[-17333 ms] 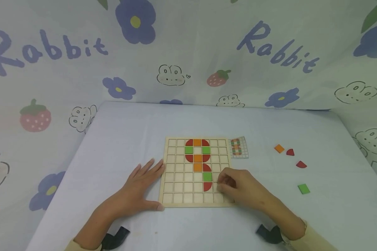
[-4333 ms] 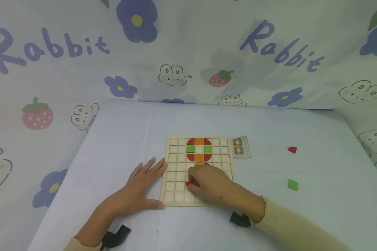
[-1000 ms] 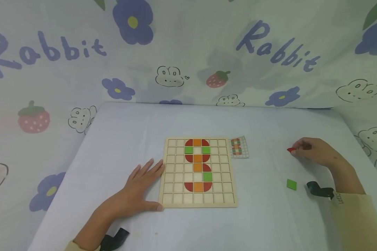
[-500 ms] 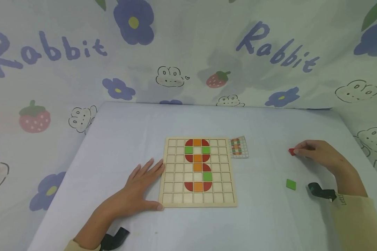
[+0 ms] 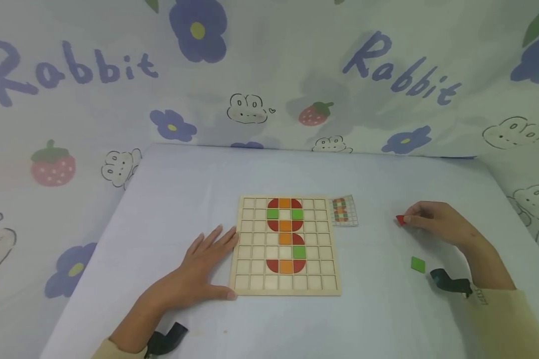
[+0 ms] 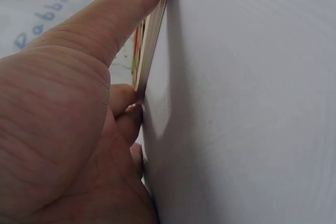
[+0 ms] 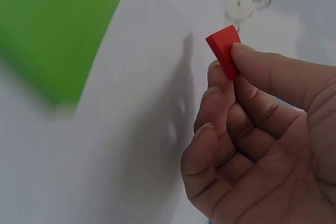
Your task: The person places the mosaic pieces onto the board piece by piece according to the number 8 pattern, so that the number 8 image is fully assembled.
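My right hand (image 5: 442,222) pinches a red quarter-circle tile (image 7: 224,51) between thumb and fingers, off the table in the right wrist view. My left hand (image 5: 193,274) lies spread on the table, fingertips and thumb touching the left edge of the wooden grid board (image 5: 256,269). Red, orange and green tiles fill several of the board's middle cells. In the lower group, an orange square (image 5: 286,267) sits between two red quarter-circles in one row; above the right one are a green square (image 5: 299,252) and another red quarter-circle (image 5: 298,239).
A small pattern card (image 5: 344,210) lies against the board's upper right side. One loose green square tile (image 5: 418,264) rests on the white table, nearer the person than the right hand. A patterned cloth (image 5: 278,75) stands behind the table.
Earlier the right hand set a red quarter-circle and an orange square into the lower row. It then picked up the last loose red tile and has moved slightly left with it. The left hand stays put.
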The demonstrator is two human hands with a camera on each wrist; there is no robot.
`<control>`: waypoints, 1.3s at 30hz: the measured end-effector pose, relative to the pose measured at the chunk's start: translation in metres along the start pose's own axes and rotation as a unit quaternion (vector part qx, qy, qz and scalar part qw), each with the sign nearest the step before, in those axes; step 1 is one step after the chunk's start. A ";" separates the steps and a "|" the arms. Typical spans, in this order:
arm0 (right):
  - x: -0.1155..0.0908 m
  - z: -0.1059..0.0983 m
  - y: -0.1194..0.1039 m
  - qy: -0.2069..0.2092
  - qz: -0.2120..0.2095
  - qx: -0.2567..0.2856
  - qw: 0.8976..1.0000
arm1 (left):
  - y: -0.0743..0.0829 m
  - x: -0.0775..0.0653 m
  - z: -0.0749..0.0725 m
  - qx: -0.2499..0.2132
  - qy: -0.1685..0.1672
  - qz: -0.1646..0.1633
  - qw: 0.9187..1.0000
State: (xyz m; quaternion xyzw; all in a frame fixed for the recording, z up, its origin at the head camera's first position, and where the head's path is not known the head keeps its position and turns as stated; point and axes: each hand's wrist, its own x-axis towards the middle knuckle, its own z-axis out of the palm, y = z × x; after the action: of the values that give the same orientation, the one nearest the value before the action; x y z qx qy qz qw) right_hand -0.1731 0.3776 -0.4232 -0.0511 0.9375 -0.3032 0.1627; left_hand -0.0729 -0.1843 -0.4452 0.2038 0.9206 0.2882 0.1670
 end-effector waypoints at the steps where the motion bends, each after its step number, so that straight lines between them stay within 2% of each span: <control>1: 0.001 0.002 -0.007 0.001 -0.015 0.003 1.000 | 0.000 0.001 0.001 0.002 -0.001 0.000 1.000; 7: 0.010 0.013 -0.067 -0.007 -0.118 0.007 0.993 | -0.002 0.003 0.004 0.005 -0.003 0.006 1.000; 10: 0.019 0.026 -0.104 -0.038 -0.166 0.007 0.985 | -0.003 0.003 0.005 0.008 -0.001 0.005 1.000; 15: 0.035 0.055 -0.158 -0.111 -0.207 0.001 0.972 | -0.003 0.003 0.004 0.013 0.001 0.004 1.000; 20: 0.050 0.083 -0.194 -0.136 -0.238 -0.036 0.961 | -0.001 0.002 0.003 0.008 0.000 0.006 1.000; 29: 0.067 0.117 -0.226 -0.164 -0.291 -0.067 0.940 | 0.002 0.001 -0.001 0.007 -0.004 0.004 1.000; 39: 0.071 0.134 -0.237 -0.172 -0.299 -0.074 0.936 | -0.002 0.000 -0.001 0.006 -0.006 0.007 1.000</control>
State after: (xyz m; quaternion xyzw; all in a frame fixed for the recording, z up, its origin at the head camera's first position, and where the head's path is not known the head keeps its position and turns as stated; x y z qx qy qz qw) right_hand -0.1955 0.0978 -0.4063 -0.3922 0.8566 -0.2537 0.2193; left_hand -0.0739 -0.1862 -0.4461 0.2128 0.9200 0.2825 0.1689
